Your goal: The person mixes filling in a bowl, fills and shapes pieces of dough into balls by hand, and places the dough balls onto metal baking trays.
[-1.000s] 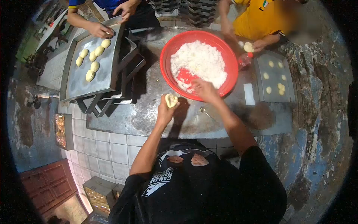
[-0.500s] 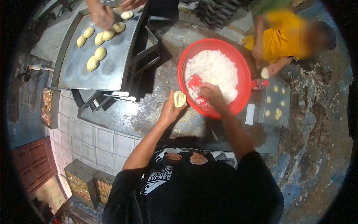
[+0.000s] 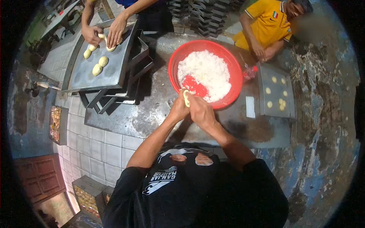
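Note:
At the near rim of a red basin [image 3: 172,72], my two hands meet around a piece of pale yellow dough [image 3: 186,98]. My left hand [image 3: 179,108] is wrapped round its left side. The fingers of my right hand [image 3: 202,112] press on the dough from the right and partly cover it. White crumbly filling [image 3: 207,70] lies heaped in the basin, with bare red bottom showing near my hands.
At the left, a co-worker's hands [image 3: 114,36] touch dough on a metal tray [image 3: 78,78] atop stacked trays. Another person in yellow [image 3: 264,19] is at the back right, near a bottle [image 3: 249,72], a white card [image 3: 250,106] and a smaller tray with dough pieces [image 3: 268,110].
My right hand has come out of the basin to the dough in my left hand. The left co-worker now has both hands on dough. The view has shifted.

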`<state>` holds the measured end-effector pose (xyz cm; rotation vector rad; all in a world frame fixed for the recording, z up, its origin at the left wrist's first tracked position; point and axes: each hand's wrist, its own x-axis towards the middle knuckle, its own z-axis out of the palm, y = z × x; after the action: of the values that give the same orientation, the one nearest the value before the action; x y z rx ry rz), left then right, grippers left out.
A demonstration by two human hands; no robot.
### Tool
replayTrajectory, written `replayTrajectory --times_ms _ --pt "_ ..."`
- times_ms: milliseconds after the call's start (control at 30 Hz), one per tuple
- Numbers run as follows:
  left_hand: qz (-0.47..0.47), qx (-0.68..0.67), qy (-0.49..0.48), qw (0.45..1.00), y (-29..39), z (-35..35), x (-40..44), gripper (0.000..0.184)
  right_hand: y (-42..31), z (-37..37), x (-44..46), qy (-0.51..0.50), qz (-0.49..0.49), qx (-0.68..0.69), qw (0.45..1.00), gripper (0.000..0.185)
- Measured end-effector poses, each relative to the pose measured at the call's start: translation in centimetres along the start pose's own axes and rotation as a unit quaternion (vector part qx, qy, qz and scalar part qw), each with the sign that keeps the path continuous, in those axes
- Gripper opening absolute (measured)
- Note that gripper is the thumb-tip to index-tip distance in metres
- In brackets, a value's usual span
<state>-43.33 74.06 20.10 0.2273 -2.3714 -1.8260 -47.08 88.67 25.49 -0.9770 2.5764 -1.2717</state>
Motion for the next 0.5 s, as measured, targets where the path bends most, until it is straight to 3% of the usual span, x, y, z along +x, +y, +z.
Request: replayTrajectory --times_ms 33,100,167,200,233,300,333,367,433,467,500 --pt "-0.006 0.012 0.012 1.000 -0.3 0.5 -0.5 0.055 -0.3 -0.2 -1.6 0.005 -0.164 -0.116 0.980 0.050" --pt "0.030 -0.048 0.021 0.998 0.7 1.0 -2.1 0.050 1.8 -0.7 -3.4 0.047 -0.162 -0.039 0.985 0.044" --pt "-0.148 -0.222 -0.111 0.957 4.4 0.5 -3.6 0.043 -0.3 -3.4 -4.5 0.170 -0.045 0.071 0.982 0.040" --pt "-0.142 -0.267 -0.133 0.944 5.1 0.9 -4.5 0.036 0.6 -2.6 -5.6 0.116 -0.046 0.121 0.985 0.039" --pt "-0.141 -0.261 -0.131 0.946 5.7 1.9 -5.5 0.036 0.5 -2.4 -6.8 0.118 -0.049 0.126 0.984 0.039" --pt "-0.095 -0.314 -0.016 0.945 7.2 3.8 -6.9 0.031 -0.2 -2.0 -8.3 0.137 0.012 0.100 0.985 0.039" --pt "-0.077 -0.256 0.025 0.963 7.1 4.3 -7.5 0.031 -0.3 -1.9 -8.5 0.133 0.074 0.129 0.980 0.039" --pt "-0.088 -0.240 0.043 0.966 6.9 4.6 -8.1 0.037 -0.4 -1.7 -9.0 0.108 0.122 0.250 0.955 0.040" --pt "-0.027 -0.171 0.047 0.984 6.8 4.5 -9.5 0.040 -0.2 -0.3 -9.4 0.128 0.168 0.493 0.844 0.041" --pt "-0.008 -0.145 0.050 0.988 6.7 4.3 -10.2 0.042 0.4 -0.3 -9.7 0.123 0.166 0.499 0.842 0.041" --pt "-0.002 -0.114 0.028 0.993 8.3 3.7 -11.2 0.043 0.9 -0.8 -9.8 0.067 0.187 0.566 0.800 0.042"
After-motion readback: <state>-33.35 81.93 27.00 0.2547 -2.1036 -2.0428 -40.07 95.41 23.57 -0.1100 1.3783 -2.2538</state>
